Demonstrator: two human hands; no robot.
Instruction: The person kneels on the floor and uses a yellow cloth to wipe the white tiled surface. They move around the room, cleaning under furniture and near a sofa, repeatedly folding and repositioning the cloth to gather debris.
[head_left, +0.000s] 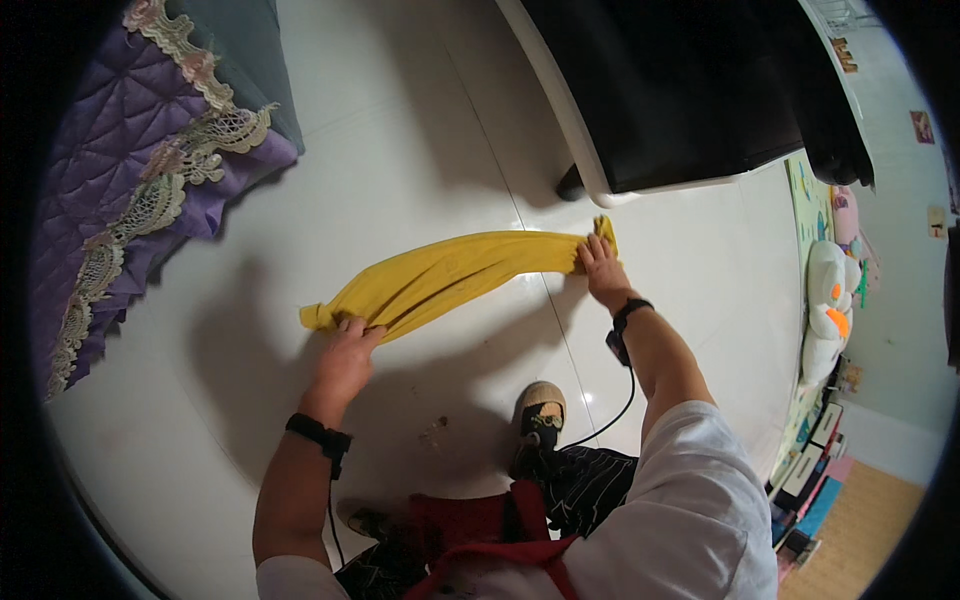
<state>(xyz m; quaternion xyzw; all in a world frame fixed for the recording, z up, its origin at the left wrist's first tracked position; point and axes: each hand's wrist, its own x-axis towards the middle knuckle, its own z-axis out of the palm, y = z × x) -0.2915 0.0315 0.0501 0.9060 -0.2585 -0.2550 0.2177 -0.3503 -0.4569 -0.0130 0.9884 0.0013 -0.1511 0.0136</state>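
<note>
A yellow cloth is stretched lengthwise between my hands, above the pale tiled floor. My left hand grips its left end, where a short folded tip sticks out past the fingers. The cloth's right end is bunched in my right hand, with a small tuft standing up beyond the fingers. Creases run along the middle of the cloth. Each wrist wears a black strap with a cable.
A purple quilted cover with lace trim hangs at the upper left. A black-topped piece of furniture with a pale edge stands at the upper right. White plush toy lies on a patterned mat at the right. My shoe is on the floor.
</note>
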